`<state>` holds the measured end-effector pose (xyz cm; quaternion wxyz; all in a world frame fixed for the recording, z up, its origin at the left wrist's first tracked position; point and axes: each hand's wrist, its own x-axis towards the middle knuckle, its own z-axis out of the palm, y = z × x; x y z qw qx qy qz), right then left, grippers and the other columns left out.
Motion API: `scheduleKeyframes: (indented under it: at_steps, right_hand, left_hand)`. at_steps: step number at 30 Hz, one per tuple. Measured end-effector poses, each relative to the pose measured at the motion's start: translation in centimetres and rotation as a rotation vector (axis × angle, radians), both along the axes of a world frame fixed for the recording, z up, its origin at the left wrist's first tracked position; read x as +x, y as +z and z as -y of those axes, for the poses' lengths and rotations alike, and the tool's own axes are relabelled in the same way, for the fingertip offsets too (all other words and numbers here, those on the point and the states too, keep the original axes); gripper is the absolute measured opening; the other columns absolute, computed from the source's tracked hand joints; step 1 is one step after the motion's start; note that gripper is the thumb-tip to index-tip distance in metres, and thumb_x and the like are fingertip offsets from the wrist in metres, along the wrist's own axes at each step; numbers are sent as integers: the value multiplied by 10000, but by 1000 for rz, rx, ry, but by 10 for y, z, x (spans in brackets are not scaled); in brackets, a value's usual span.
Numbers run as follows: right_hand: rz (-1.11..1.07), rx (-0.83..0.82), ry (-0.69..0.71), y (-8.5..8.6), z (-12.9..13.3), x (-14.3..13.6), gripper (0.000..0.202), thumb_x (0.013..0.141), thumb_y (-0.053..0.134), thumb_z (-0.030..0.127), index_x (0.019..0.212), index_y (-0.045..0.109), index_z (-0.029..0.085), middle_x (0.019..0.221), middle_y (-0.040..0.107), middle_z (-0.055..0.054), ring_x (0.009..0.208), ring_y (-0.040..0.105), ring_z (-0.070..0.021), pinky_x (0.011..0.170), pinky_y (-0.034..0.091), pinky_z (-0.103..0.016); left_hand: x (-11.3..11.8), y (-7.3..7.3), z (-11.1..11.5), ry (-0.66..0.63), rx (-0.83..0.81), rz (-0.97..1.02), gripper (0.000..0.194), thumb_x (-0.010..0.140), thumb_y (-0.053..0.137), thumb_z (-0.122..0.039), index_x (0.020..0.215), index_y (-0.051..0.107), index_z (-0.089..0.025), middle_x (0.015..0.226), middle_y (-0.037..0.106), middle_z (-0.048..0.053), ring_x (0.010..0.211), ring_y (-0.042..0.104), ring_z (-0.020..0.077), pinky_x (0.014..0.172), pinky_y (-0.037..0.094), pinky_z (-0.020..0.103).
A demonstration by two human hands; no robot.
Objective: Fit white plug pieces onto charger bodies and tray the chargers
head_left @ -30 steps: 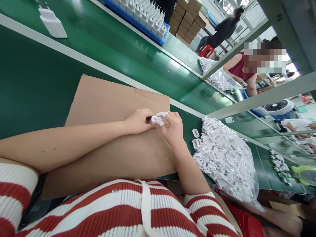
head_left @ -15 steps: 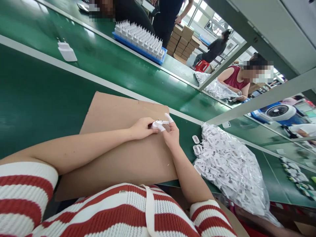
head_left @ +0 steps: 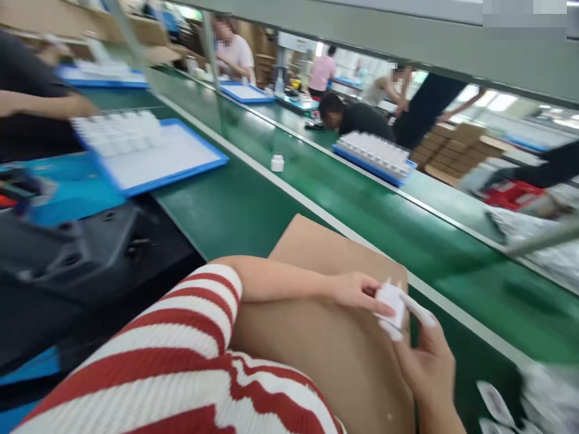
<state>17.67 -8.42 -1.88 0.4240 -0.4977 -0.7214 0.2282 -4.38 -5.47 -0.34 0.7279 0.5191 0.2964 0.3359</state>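
Between my two hands is a white plug adapter (head_left: pixel 391 303), its two pins pointing up, above the right part of a brown cardboard sheet (head_left: pixel 316 337). My left hand (head_left: pixel 359 292) grips it from the left with thumb and fingers. My right hand (head_left: pixel 427 355), with white covers on its fingertips, holds it from the right and below. A lone white adapter (head_left: pixel 277 163) stands on the green bench farther back.
Blue-rimmed trays (head_left: pixel 181 163) of white adapters lie at the left, and another tray (head_left: pixel 373 158) sits at the back. White parts (head_left: pixel 495 402) and a plastic bag (head_left: pixel 552 392) are at lower right. Several people are around the benches; a metal beam (head_left: pixel 362 42) crosses above.
The view has swung left, bringing the left trays and more people into sight. The adapter between my hands now shows its flat side and pins more clearly; both hands still hold it.
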Motion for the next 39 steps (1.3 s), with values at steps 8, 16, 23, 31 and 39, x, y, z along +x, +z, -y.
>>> scheduleKeyframes:
  at_steps: [8, 16, 23, 31, 39]
  right_hand:
    - [-412, -264, -132, 18, 9, -18, 839, 595, 929, 532, 1307, 681, 164, 1304, 696, -182, 1240, 635, -447, 1142, 413, -710]
    - [-298, -347, -193, 28, 19, -19, 801, 648, 878, 619, 1308, 709, 197, 1284, 719, -172, 1213, 647, -487, 1101, 451, -740]
    - [-298, -254, -201, 23, 24, -34, 718, 748, 843, 550, 1360, 672, 216, 1292, 710, -155, 1216, 660, -443, 1105, 475, -679]
    - [-147, -224, -44, -14, -3, -28, 706, 730, 828, 501, 1340, 630, 207, 1315, 667, -136, 1264, 620, -374, 1107, 484, -579]
    - [-221, -368, 16, -37, -22, -16, 772, 659, 878, 461, 1333, 592, 218, 1295, 670, -118, 1200, 650, -313, 1100, 494, -553]
  left_hand:
    - [-2, -5, 18, 182, 459, -56, 859, 776, 846, -533, 1498, 524, -197, 1430, 554, 117, 1352, 526, 279, 1189, 418, 411]
    - [1, -11, 13, 235, 433, -15, 805, 713, 894, -578, 1396, 658, -222, 1283, 612, 95, 1254, 600, 278, 1187, 426, 376]
    - [1, -9, 11, 211, 369, 84, 789, 653, 949, -505, 1325, 671, -196, 1298, 613, 94, 1231, 606, 264, 1179, 432, 373]
    - [-6, -25, -22, 50, -31, -143, 836, 566, 977, -330, 1278, 588, -130, 1161, 684, 75, 1153, 644, 259, 1115, 477, 433]
    - [-5, 2, -73, 379, 332, -711, 481, 827, 786, -293, 1247, 606, -142, 1229, 686, 75, 1092, 663, 211, 993, 536, 312]
